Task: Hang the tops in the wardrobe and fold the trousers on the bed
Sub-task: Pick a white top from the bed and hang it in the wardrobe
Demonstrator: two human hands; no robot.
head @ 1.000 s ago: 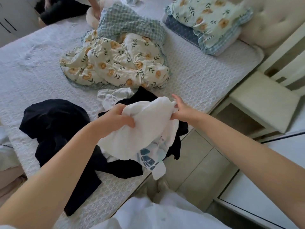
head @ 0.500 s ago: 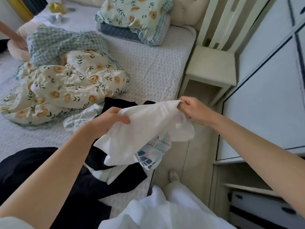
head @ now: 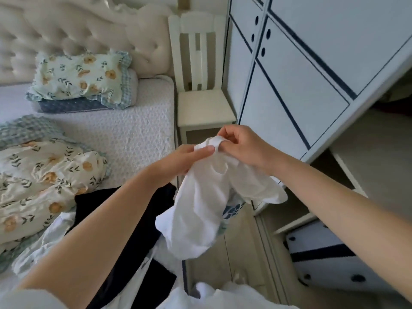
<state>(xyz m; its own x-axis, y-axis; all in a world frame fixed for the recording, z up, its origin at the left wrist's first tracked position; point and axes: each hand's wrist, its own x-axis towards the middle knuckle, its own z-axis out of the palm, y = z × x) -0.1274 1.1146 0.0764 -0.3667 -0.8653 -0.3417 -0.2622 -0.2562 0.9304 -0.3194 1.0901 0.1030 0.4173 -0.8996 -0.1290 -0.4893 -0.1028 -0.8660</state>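
fingers (head: 207, 149) of left hand (head: 180, 161), right hand (head: 245, 148) pinch white top (head: 196, 215); chair (head: 205, 108), wardrobe (head: 301, 85) ahead; dark clothes (head: 93, 205) on bed (head: 133, 130)

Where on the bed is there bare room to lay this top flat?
Bare mattress lies between the floral pillow and the crumpled quilt, out to the edge. The chair seat is bare too. Dark clothes crowd the near corner.
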